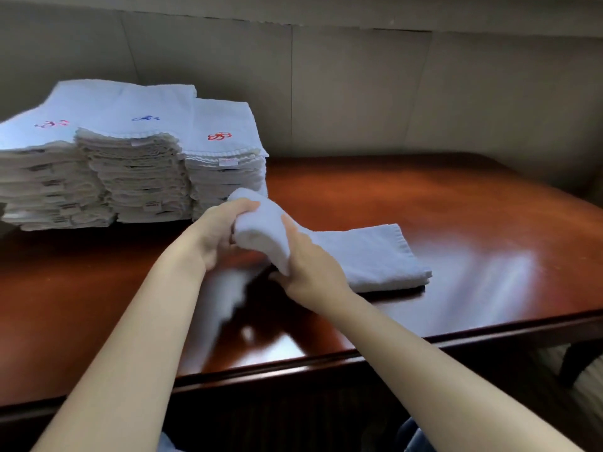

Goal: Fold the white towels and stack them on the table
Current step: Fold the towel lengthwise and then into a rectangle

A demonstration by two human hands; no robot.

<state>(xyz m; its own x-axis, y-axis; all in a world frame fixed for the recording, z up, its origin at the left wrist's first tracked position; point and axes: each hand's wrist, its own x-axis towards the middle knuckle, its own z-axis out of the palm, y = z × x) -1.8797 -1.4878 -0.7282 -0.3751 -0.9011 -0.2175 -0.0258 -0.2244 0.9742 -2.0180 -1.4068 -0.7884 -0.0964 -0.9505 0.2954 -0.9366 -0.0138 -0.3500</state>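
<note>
Towel (pixel 355 252) bunches between left hand (pixel 222 231) and right hand (pixel 306 261), both gripping.

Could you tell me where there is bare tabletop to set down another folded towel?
Bare wood lies right of the towel being folded, out to the table edge, and behind it. Left rear is crowded with towel stacks.

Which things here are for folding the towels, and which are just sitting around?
For the job: white towel, left hand and right hand gripping it, folded towel stacks, table.
Just around: panelled wall, dark furniture leg.
</note>
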